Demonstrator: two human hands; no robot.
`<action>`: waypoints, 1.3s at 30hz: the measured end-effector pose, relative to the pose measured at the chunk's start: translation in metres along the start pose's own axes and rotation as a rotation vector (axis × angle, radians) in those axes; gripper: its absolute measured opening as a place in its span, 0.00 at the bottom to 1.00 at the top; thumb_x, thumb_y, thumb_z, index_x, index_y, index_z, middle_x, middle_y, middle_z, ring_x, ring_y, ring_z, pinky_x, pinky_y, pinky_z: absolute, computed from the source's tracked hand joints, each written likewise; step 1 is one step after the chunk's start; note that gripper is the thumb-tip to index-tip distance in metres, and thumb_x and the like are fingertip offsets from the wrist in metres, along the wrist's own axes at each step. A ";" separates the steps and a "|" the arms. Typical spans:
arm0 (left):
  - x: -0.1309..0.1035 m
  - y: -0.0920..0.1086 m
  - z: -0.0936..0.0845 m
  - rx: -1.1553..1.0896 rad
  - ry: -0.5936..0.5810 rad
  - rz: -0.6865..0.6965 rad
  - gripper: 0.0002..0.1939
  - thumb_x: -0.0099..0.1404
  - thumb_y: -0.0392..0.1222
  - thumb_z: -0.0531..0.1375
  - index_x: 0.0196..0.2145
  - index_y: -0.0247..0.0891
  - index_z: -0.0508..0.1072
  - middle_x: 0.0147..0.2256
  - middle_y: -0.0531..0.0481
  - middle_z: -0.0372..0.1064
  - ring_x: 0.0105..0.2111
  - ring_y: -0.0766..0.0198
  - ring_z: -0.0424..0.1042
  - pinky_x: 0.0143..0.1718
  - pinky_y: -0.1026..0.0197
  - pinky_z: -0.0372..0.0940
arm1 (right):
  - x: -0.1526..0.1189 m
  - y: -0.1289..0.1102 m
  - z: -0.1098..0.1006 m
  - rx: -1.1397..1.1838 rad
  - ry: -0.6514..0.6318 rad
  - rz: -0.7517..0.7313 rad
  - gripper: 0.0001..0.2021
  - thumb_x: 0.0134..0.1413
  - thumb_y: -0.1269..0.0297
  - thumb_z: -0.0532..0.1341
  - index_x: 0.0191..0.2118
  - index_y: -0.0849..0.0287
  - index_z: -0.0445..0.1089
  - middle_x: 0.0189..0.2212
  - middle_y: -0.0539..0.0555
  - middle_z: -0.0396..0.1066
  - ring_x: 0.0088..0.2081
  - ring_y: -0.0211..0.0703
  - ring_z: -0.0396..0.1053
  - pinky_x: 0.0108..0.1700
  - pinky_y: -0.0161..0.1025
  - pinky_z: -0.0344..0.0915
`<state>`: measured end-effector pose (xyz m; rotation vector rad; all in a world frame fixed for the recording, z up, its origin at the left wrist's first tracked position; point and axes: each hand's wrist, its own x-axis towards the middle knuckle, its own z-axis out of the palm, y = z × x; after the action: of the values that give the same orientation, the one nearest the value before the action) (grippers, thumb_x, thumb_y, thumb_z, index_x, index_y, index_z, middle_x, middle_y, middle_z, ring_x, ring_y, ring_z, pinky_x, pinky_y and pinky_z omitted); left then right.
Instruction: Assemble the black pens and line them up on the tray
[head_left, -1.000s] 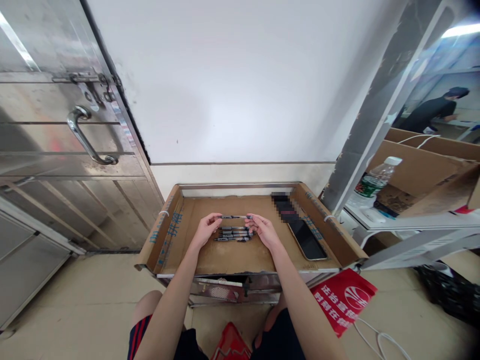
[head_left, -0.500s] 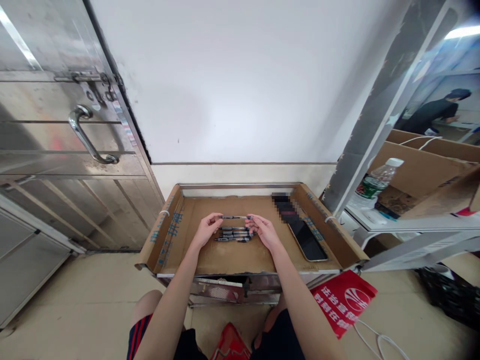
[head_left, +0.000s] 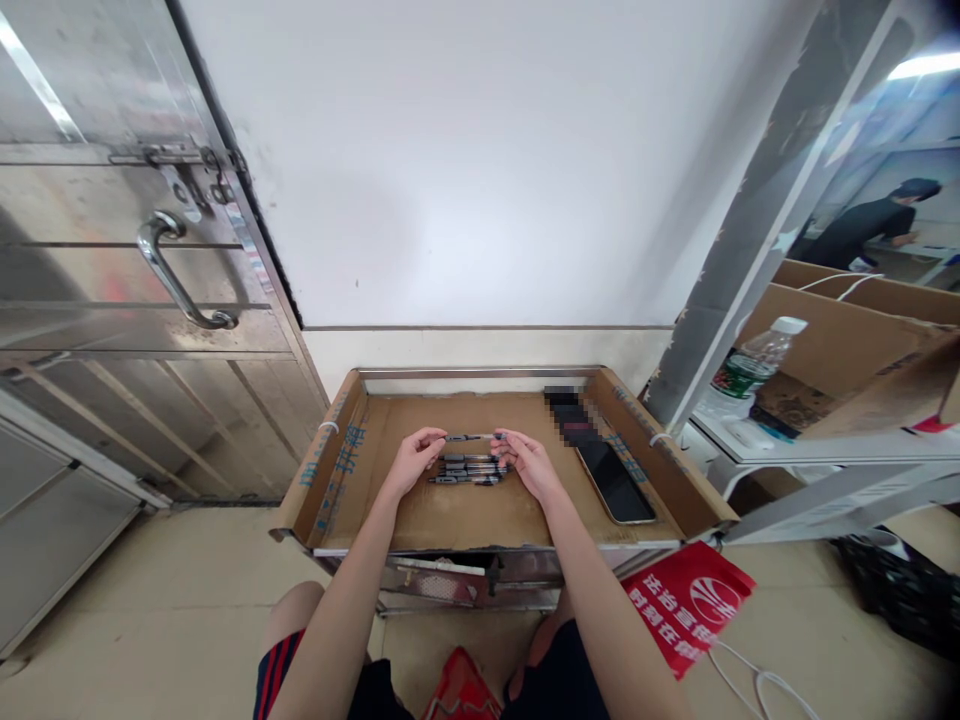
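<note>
A dark-and-clear pen [head_left: 470, 437] lies crosswise between my two hands. My left hand [head_left: 417, 462] is closed, pinching its left end between thumb and fingers. Its right end is in the pinch of my right hand [head_left: 526, 462], whose lower fingers curl above the pens nearby. Just below the held pen, several similar pens [head_left: 469, 468] lie side by side in a row on the cardboard lining [head_left: 465, 518]. My right fingers partly cover the right ends of that row.
A smartphone [head_left: 616, 482] lies right of my hands, below a blurred dark item [head_left: 570, 415]. Cardboard walls [head_left: 322, 465] edge the surface. Farther right are a plastic bottle [head_left: 757, 365], a cardboard box [head_left: 862, 350] and a distant person [head_left: 862, 228]. A red bag [head_left: 690, 605] hangs at the front right.
The pen stays between both hands. Its left end shows slightly farther right, and my left fingertips have shifted a little; the row of pens and the phone stay put.
</note>
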<state>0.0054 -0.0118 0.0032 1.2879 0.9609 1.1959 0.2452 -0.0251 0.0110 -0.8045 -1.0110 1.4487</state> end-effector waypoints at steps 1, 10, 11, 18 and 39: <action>0.000 0.000 0.000 -0.009 -0.001 -0.005 0.23 0.54 0.55 0.65 0.41 0.35 0.73 0.19 0.59 0.55 0.18 0.73 0.53 0.18 0.70 0.47 | 0.000 0.000 0.000 0.000 -0.001 0.003 0.18 0.46 0.54 0.67 0.40 0.59 0.76 0.33 0.58 0.76 0.33 0.43 0.73 0.28 0.35 0.66; 0.001 -0.004 -0.002 0.062 0.025 0.001 0.21 0.55 0.56 0.63 0.36 0.33 0.74 0.19 0.58 0.56 0.18 0.73 0.53 0.18 0.69 0.48 | -0.001 0.000 0.001 -0.015 -0.004 -0.001 0.18 0.46 0.53 0.67 0.40 0.59 0.76 0.33 0.58 0.76 0.32 0.42 0.72 0.28 0.35 0.65; 0.000 -0.003 -0.001 0.065 0.021 0.018 0.22 0.55 0.55 0.63 0.38 0.34 0.74 0.19 0.58 0.56 0.18 0.73 0.54 0.18 0.69 0.48 | -0.001 0.000 0.001 -0.019 0.002 -0.002 0.18 0.46 0.53 0.67 0.40 0.59 0.76 0.33 0.58 0.76 0.32 0.42 0.72 0.28 0.35 0.65; 0.002 -0.004 -0.001 0.017 0.021 -0.030 0.22 0.55 0.57 0.63 0.37 0.34 0.74 0.19 0.58 0.57 0.17 0.74 0.52 0.18 0.69 0.46 | 0.000 0.002 0.000 -0.009 -0.007 0.000 0.18 0.47 0.53 0.67 0.40 0.59 0.76 0.33 0.58 0.76 0.33 0.43 0.73 0.29 0.35 0.65; 0.000 -0.003 -0.001 0.096 -0.009 0.027 0.20 0.56 0.53 0.63 0.38 0.33 0.74 0.20 0.58 0.58 0.18 0.73 0.54 0.19 0.69 0.49 | -0.001 0.000 0.002 -0.023 0.021 0.011 0.17 0.46 0.53 0.67 0.39 0.60 0.76 0.32 0.57 0.77 0.31 0.41 0.72 0.28 0.35 0.65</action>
<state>0.0048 -0.0115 -0.0001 1.3843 1.0074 1.1754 0.2435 -0.0262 0.0120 -0.8416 -1.0107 1.4371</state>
